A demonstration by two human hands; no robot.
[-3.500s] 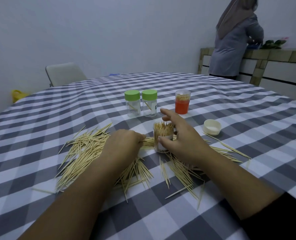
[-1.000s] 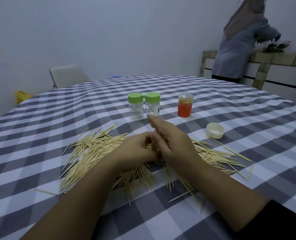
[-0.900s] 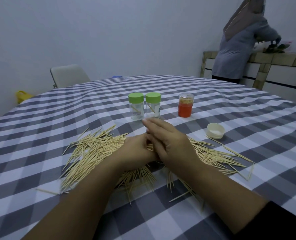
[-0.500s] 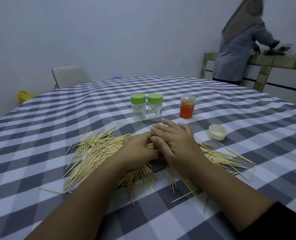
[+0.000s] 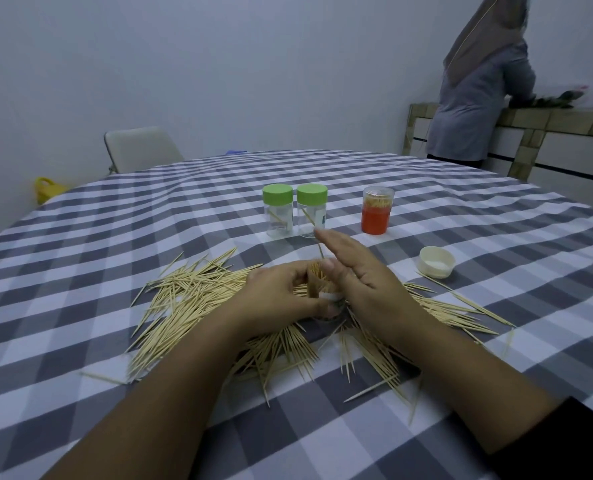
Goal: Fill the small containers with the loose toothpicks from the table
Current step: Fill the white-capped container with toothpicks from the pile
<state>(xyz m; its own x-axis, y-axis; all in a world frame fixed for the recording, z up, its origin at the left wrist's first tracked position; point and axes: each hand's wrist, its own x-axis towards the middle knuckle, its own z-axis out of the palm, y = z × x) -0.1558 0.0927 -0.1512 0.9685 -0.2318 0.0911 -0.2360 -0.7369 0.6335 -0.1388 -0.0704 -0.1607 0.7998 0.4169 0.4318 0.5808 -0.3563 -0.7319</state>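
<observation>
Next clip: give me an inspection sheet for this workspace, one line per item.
Surface: table under a grey and white checked cloth.
Job's things: loose toothpicks scattered in front of the person; open container packed with toothpicks between the hands; two green-lidded jars, nearly empty; orange container, full and capped; loose white cap.
Clutter: nothing seen.
Hands: left hand grips the open container; right hand pinches one toothpick above it, fingers extended.
Cables: nothing seen.
Surroundings: empty chair, yellow object on the floor, another person at a counter.
</observation>
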